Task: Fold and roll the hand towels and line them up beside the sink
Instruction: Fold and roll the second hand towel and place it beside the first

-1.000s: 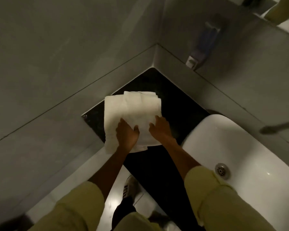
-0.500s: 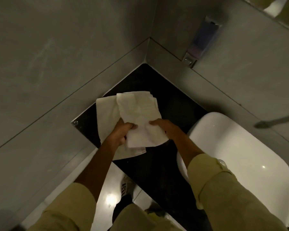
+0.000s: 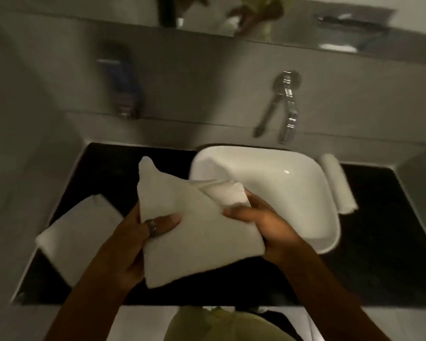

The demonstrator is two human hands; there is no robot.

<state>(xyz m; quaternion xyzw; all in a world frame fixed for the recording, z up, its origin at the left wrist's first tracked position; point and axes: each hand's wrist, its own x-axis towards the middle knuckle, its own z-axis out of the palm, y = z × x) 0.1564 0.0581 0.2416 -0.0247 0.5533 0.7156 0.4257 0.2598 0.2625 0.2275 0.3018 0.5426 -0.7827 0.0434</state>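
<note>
A: In the centre of the head view, both hands hold one folded hand towel in the air, above the black counter and over the left edge of the sink. Why like this?

B: I think to begin the roll. The left hand clasps the left side with the thumb on top, and the right hand grips the right end, where a corner is already turned over.

A: And what is around?

B: At lower left another folded towel lies on the counter. At the right of the sink, one rolled towel lies just beside the rim.

A: Is something in the way?

B: The sink stands between. The tap and the dispenser are on the wall, well apart.
</note>
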